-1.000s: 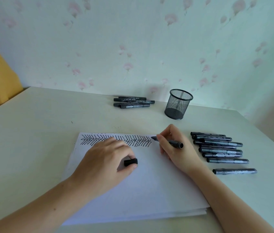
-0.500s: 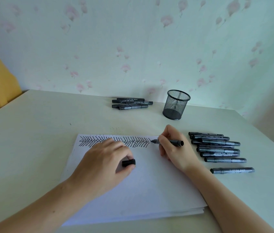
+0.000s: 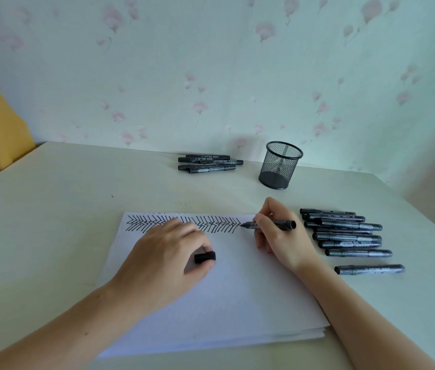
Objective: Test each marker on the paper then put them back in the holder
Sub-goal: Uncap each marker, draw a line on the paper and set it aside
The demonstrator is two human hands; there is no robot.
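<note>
A stack of white paper lies in front of me, with a row of black chevron strokes along its top edge. My right hand holds an uncapped black marker, its tip touching the paper at the right end of the strokes. My left hand rests on the paper and pinches the marker's black cap. The black mesh holder stands upright behind the paper. I see no marker in it.
Several capped markers lie in a row right of the paper, with one more marker apart nearer me. Another small group of markers lies at the back, left of the holder. The table meets a wall behind.
The marker tip has moved slightly left and down onto the paper at the end of the stroke row. My left hand keeps the cap in the same place.
</note>
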